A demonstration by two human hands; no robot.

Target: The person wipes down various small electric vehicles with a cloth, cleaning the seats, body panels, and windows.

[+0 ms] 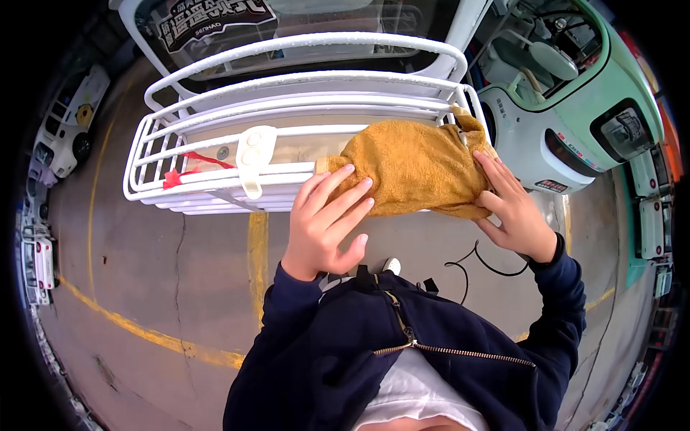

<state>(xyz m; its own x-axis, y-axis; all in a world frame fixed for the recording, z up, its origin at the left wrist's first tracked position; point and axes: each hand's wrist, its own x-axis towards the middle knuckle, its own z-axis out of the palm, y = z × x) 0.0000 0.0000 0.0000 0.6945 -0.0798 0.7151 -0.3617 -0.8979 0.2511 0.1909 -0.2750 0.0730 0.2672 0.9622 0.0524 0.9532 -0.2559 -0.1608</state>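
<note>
A mustard-brown cloth is draped over the right part of a white metal rack with rounded bars. My left hand lies at the cloth's left edge, fingers stretched and spread, the fingertips touching the fabric. At the opposite end, my right hand has its fingers bent around the cloth's lower right edge. Part of the cloth bunches up at the rack's right corner. The bars beneath it are hidden.
A white plastic clip-like piece hangs on the rack, with a red ribbon to its left. Behind stands a windshield. A pale green vehicle is close on the right. A black cable lies on the floor.
</note>
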